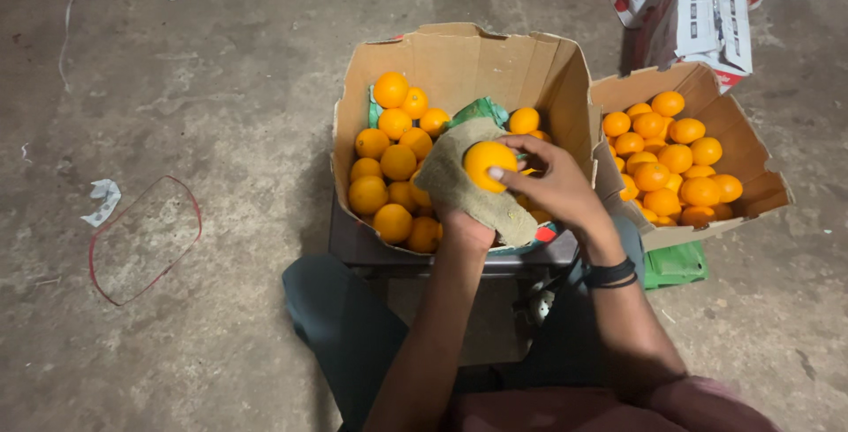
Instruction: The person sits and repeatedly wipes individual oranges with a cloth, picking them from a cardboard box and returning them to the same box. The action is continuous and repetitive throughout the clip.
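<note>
My left hand (464, 227) is wrapped in a greenish-brown cloth (459, 183) and cups it under an orange (488, 163). My right hand (556, 186) grips that same orange from the right, fingers curled over its top. Both hands hover above an open cardboard box (459, 61) filled with several oranges (393, 167) and some green paper lining. Most of my left hand is hidden under the cloth.
A second open cardboard box (742, 145) of oranges stands to the right, touching the first. Printed white and red cartons (698, 8) sit behind it. A green bag (676, 264) lies under the right box. A red wire loop (146, 242) and paper scraps lie on the concrete floor at left.
</note>
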